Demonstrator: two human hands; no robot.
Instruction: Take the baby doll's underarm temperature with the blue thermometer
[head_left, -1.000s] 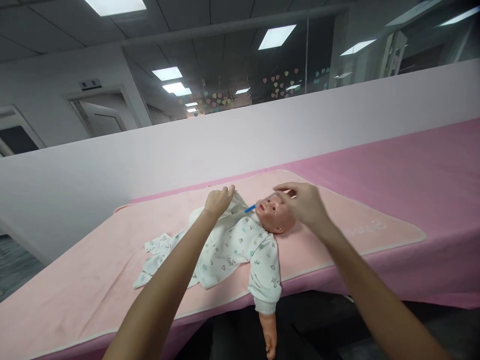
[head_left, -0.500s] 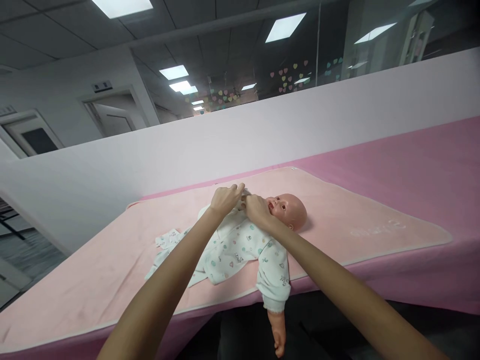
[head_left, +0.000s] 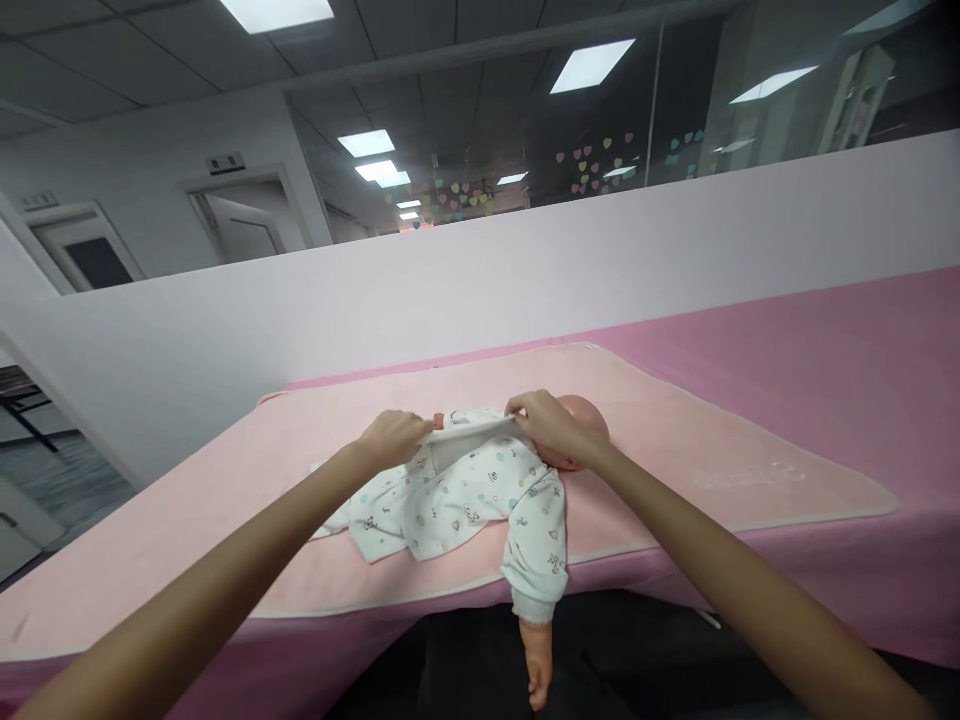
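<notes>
A baby doll [head_left: 581, 420] lies on its back, head to the right, in a white baby shirt [head_left: 472, 490] with small printed figures. One edge of the shirt's front is stretched taut between my hands. My left hand [head_left: 394, 438] is closed on that edge near the doll's belly. At the neck end, my right hand [head_left: 544, 415] pinches the other end and covers most of the doll's face. The doll's near arm [head_left: 536, 660] hangs over the front edge. A bit of its other hand [head_left: 438, 421] shows beside my left fingers.
Under the doll is a peach blanket [head_left: 750, 450] with a pale border, spread on a pink cover [head_left: 862, 350]. A low white wall [head_left: 450, 290] runs along the back, glass above it. Dark space lies below the front edge.
My hands have moved apart, the left toward the doll's lower body, the right slightly right over its face. The shirt's edge is now pulled straight between them. The view has shifted slightly.
</notes>
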